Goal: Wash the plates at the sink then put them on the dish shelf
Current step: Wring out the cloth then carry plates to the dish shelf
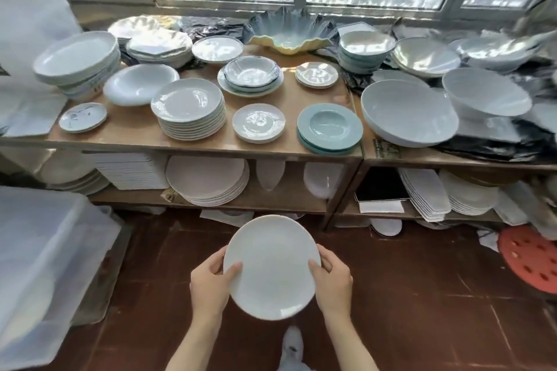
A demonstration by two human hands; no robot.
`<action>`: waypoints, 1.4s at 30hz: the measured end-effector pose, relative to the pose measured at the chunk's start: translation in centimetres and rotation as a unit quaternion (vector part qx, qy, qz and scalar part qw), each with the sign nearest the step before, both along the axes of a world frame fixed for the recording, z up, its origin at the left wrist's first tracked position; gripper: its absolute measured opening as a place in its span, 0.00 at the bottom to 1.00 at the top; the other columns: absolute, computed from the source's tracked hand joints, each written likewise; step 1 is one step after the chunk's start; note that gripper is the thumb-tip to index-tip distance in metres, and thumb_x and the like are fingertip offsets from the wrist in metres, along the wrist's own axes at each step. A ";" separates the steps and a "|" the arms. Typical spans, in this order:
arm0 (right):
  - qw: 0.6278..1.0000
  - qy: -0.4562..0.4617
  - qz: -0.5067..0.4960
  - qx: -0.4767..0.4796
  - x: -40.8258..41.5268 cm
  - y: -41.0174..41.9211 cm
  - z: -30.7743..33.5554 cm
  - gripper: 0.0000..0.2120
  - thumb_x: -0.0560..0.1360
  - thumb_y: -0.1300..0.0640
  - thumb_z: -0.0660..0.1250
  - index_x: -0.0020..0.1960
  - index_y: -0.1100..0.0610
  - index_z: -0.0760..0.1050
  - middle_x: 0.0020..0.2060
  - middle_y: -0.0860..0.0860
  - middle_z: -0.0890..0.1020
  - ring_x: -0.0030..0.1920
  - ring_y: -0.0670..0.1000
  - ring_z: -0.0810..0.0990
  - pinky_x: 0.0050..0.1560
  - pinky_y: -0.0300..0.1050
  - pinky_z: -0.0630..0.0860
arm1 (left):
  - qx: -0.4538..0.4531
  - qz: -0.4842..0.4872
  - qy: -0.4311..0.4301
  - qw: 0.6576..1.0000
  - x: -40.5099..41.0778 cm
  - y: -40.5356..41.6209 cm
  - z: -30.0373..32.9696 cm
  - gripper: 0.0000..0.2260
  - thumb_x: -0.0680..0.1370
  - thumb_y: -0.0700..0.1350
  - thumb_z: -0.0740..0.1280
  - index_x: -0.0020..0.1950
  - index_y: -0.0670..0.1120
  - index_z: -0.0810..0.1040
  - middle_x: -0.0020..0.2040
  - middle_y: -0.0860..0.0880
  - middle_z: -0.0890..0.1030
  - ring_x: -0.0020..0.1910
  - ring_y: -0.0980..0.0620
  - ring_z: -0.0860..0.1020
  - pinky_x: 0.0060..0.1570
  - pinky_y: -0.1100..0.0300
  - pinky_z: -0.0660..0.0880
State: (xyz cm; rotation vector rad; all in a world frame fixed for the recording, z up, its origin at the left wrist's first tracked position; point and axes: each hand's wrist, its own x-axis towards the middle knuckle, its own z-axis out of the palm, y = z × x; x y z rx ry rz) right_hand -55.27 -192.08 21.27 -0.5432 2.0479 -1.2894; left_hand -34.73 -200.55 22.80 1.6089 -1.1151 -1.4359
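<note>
A round white plate [271, 266] is held level over the red tiled floor, in front of the dish shelf [180, 146]. My left hand [211, 283] grips its left rim, thumb on top. My right hand [333, 278] grips the right rim the same way. On the wooden shelf top stands a tall stack of similar white plates [190, 111], with smaller plate stacks [259, 122] and teal plates [330, 129] beside it. No sink is in view.
Large white bowls [408, 117] crowd the shelf's right part. Its lower level holds more plate stacks [208, 179]. A clear plastic bin [45, 265] stands at the left, a red stool [530, 259] at the right. A white shoe [293, 343] shows below the plate.
</note>
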 end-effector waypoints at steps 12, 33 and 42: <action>1.000 -0.013 0.002 -0.013 -7.1 -10.3 0.5 0.17 0.76 0.61 0.71 0.62 0.49 0.85 0.46 0.36 0.87 0.49 0.34 0.84 0.47 0.32 0.78 | -0.021 -0.005 -0.015 1.000 -6.8 -10.2 0.7 0.20 0.72 0.34 0.76 0.56 0.56 0.86 0.51 0.55 0.88 0.53 0.52 0.87 0.59 0.42 0.82; 0.999 0.027 -0.028 0.034 -9.7 -38.8 -0.1 0.16 0.78 0.62 0.70 0.64 0.53 0.83 0.50 0.42 0.86 0.53 0.42 0.84 0.57 0.47 0.81 | -0.020 -0.022 -0.027 0.999 -10.4 -39.6 -1.1 0.21 0.72 0.39 0.79 0.63 0.52 0.85 0.49 0.61 0.87 0.50 0.65 0.84 0.53 0.58 0.81; 0.996 0.004 -0.071 0.054 -10.6 -45.9 -1.1 0.15 0.78 0.62 0.72 0.65 0.56 0.83 0.52 0.48 0.88 0.52 0.46 0.85 0.46 0.35 0.77 | -0.012 -0.048 -0.062 0.997 -12.6 -47.3 -3.0 0.22 0.73 0.40 0.76 0.67 0.53 0.83 0.51 0.61 0.87 0.53 0.61 0.84 0.58 0.51 0.82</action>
